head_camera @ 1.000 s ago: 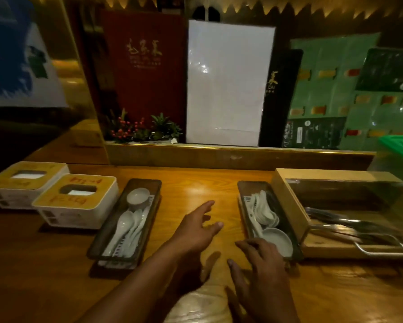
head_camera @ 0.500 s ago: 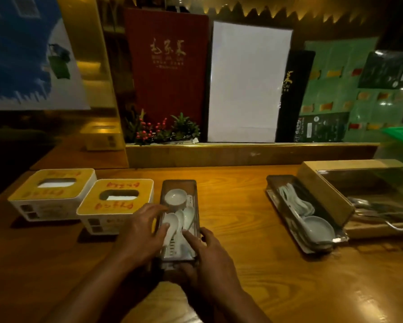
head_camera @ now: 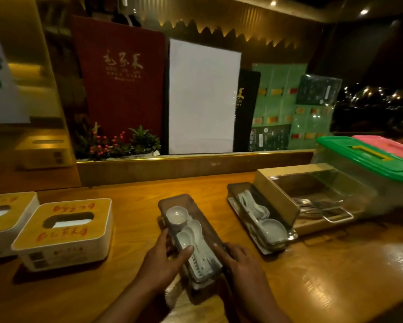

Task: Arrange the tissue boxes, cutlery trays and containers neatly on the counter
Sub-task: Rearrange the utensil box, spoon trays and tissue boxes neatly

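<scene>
Spoon tray (head_camera: 196, 234) lies mid-desk (head_camera: 135, 201), angled. Left hand (head_camera: 164, 262) clasps its left edge, thumb over the spoons; right hand (head_camera: 239, 264) clasps its right edge. Tissue box (head_camera: 65, 231) stands left; second tray (head_camera: 258, 217) right.

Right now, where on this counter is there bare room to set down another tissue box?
Bare wood lies between the near tissue box and the held spoon tray, along the back ledge, and at the front right corner. A narrower gap separates the two spoon trays. The right, around the second spoon tray, wooden cutlery box and green-lidded container, is crowded.
</scene>
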Action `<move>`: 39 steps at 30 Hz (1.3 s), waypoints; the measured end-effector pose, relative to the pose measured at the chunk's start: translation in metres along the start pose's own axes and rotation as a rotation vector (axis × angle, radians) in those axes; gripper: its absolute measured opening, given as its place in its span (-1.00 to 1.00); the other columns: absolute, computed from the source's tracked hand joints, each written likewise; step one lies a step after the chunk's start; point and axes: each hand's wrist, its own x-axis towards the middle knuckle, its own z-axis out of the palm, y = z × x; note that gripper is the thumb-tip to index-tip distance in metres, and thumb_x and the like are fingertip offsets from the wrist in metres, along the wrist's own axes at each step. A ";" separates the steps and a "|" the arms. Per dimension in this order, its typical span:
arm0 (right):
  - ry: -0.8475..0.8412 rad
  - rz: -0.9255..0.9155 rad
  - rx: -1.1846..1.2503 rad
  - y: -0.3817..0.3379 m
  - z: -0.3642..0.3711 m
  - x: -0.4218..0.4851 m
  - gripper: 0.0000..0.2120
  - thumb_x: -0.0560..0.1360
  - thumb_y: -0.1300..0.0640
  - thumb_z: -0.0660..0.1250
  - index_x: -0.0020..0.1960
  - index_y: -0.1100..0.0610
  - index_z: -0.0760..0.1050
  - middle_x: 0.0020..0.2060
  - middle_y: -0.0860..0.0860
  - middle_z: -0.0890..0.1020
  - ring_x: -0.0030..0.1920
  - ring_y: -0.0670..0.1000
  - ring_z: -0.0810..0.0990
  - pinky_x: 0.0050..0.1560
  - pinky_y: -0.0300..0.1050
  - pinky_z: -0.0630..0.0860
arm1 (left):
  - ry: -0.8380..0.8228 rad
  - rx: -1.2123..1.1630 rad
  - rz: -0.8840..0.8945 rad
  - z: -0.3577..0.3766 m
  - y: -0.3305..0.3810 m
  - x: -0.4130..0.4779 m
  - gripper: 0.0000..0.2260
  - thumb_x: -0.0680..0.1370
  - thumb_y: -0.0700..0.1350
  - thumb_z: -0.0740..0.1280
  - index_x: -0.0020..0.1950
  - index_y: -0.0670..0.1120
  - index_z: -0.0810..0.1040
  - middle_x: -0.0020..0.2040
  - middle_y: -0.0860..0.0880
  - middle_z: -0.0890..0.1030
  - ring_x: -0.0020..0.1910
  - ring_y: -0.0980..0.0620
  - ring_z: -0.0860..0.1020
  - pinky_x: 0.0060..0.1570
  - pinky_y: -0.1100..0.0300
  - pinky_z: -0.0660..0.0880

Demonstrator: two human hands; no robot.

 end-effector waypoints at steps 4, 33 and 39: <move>-0.008 0.084 -0.050 0.032 -0.007 -0.003 -0.23 0.16 -0.20 0.49 0.36 -0.10 0.48 0.24 0.07 0.59 0.19 0.18 0.59 0.03 0.06 0.60 | -0.065 -0.078 -0.014 0.041 0.007 0.021 -0.20 0.34 0.13 0.60 0.48 0.27 0.26 0.37 0.14 0.52 0.34 0.08 0.49 0.28 -0.03 0.51; 0.068 0.157 -0.085 0.088 -0.007 0.025 -0.13 -0.09 -0.21 0.67 0.20 -0.05 0.61 0.14 0.08 0.66 0.14 0.15 0.63 0.03 0.10 0.59 | -0.017 -0.133 -0.116 0.113 0.021 0.080 -0.57 0.52 -0.18 0.45 0.29 0.23 0.49 0.20 0.10 0.64 0.20 0.01 0.60 0.23 -0.10 0.54; 0.059 0.158 -0.063 0.087 -0.009 0.024 -0.12 -0.06 -0.21 0.66 0.24 -0.05 0.59 0.18 0.09 0.64 0.17 0.17 0.61 0.06 0.13 0.58 | -0.027 -0.137 -0.143 0.111 0.019 0.084 -0.52 0.48 -0.14 0.48 0.34 0.21 0.51 0.23 0.08 0.65 0.23 -0.03 0.60 0.25 -0.15 0.53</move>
